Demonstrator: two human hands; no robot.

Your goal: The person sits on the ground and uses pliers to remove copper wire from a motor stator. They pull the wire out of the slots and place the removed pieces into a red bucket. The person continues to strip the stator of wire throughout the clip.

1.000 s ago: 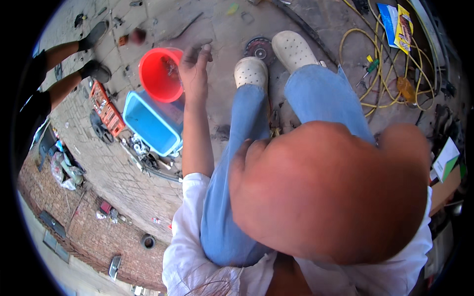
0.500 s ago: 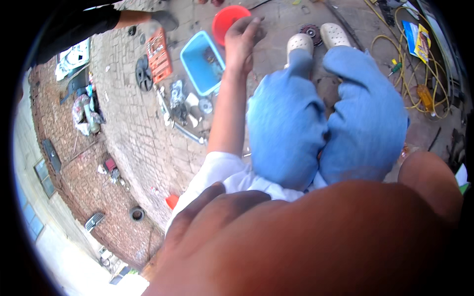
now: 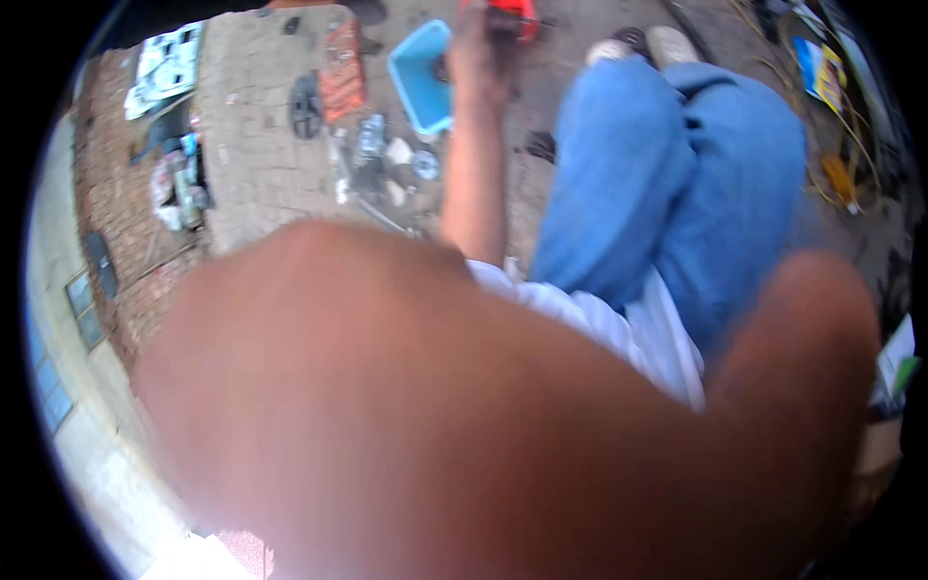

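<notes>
My left hand (image 3: 483, 43) is at the top middle, smeared by motion, beside a blue plastic bin (image 3: 411, 72) and a red bucket (image 3: 527, 17); I cannot make out what it holds, if anything. My right hand (image 3: 464, 406) is very close to the camera, a large blur over the lower half of the view, with its fingers not distinguishable. It hides part of my jeans (image 3: 609, 174) and white sleeve. Beyond my knees are my white clogs (image 3: 667, 43).
An orange tool case (image 3: 343, 68), a black wheel-like part (image 3: 304, 101) and scattered metal pieces (image 3: 372, 140) lie left on the paving. A yellow hose (image 3: 855, 135) and blue and yellow packets (image 3: 822, 77) are at right. A brick area (image 3: 116, 193) runs along the left.
The view has swung, shifting the ground items upward. My left hand moved up with them. My right hand, large in both earlier frames, now spreads further left and higher across the picture.
</notes>
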